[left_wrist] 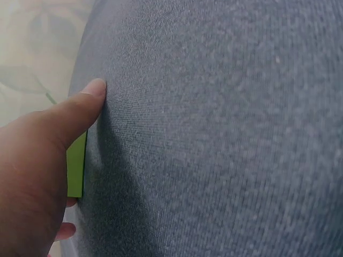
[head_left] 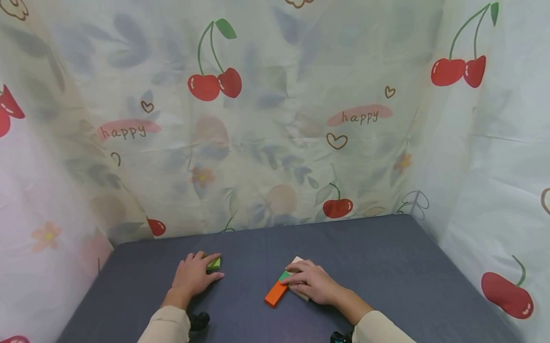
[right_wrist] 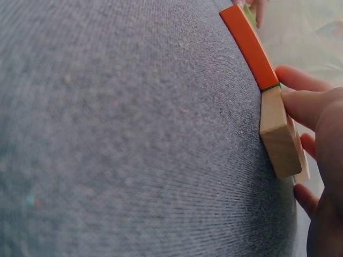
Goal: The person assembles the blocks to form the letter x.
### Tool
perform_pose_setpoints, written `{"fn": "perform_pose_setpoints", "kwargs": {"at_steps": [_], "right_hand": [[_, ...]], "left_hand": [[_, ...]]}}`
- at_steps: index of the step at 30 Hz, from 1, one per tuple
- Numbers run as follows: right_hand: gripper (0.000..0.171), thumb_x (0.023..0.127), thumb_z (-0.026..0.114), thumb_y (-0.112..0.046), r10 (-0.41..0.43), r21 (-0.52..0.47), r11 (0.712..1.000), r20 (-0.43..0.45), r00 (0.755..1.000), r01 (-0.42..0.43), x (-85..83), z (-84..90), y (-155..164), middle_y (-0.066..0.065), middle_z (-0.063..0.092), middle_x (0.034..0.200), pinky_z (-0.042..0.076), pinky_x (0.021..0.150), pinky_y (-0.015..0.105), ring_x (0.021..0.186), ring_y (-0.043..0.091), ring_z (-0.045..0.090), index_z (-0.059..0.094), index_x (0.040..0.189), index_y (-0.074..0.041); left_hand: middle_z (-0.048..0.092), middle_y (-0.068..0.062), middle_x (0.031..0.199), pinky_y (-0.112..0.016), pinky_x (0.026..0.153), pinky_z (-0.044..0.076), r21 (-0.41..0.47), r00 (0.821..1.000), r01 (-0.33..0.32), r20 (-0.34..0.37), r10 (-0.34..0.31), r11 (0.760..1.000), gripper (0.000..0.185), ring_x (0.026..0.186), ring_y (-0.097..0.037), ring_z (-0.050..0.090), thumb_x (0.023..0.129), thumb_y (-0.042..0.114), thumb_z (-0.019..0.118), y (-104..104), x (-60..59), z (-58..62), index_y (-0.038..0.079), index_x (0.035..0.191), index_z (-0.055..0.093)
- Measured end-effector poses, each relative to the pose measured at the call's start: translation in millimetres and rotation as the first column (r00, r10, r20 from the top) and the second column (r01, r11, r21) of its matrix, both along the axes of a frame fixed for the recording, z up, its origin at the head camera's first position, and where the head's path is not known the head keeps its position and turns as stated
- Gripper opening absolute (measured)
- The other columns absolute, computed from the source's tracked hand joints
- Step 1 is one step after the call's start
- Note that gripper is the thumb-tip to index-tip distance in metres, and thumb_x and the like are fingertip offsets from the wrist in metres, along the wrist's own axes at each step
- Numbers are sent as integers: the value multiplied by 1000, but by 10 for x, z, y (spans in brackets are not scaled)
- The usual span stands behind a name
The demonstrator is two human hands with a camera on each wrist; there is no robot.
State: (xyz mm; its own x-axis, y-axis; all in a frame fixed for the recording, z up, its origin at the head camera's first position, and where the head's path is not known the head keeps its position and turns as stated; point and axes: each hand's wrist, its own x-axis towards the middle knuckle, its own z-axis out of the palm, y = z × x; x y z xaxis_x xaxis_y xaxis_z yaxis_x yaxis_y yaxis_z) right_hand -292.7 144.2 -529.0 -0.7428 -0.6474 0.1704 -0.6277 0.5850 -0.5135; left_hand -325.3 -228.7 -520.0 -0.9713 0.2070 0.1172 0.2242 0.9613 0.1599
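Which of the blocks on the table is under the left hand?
The lime-green block: the left hand covers it, apart from the others. The orange block, green block and plain wooden block lie together by the right hand.

Both arms reach forward from the near edge, in long pale sleeves. The left hand lies palm down on the left side, fingers bent a little and pointing far and right, thumb stretched out flat. The right hand lies palm down on the right side, fingers curled and pointing left. The two hands are apart.
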Motion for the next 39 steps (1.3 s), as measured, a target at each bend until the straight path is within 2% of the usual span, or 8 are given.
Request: {"fn": "perform_pose_setpoints", "kwargs": {"at_steps": [5,16,25,39], "right_hand": [[29,98,60,-22,3,1,1000,8,1000,-3,-4,-4,0,0,50,141,29,98,58,132,28,38,69,123,-32],[29,98,59,-21,-6,2,1000,14,1000,6,-5,9,-7,0,50,140,29,98,57,132,28,37,69,122,-32],[29,98,59,-21,-8,10,1000,14,1000,8,-4,5,-9,0,50,141,29,98,57,132,28,37,69,123,-32],[29,98,58,-23,4,6,1000,19,1000,-4,-8,-1,7,0,49,141,29,98,58,132,28,37,69,124,-32]], "left_hand": [[55,-14,122,-55,91,40,-16,1000,-2,7,2,1000,63,107,-34,51,82,54,71,-5,-5,3,26,137,59],[53,-7,103,-48,78,46,14,999,-13,32,13,1000,57,88,-24,53,83,48,73,9,10,16,27,134,62],[51,-5,95,-44,71,46,20,1000,-9,14,9,1000,51,80,-20,51,86,41,73,13,32,-6,26,133,63],[47,0,87,-36,62,38,57,1000,4,-22,-3,998,47,74,-16,43,85,39,74,27,89,-64,26,130,65]]}}
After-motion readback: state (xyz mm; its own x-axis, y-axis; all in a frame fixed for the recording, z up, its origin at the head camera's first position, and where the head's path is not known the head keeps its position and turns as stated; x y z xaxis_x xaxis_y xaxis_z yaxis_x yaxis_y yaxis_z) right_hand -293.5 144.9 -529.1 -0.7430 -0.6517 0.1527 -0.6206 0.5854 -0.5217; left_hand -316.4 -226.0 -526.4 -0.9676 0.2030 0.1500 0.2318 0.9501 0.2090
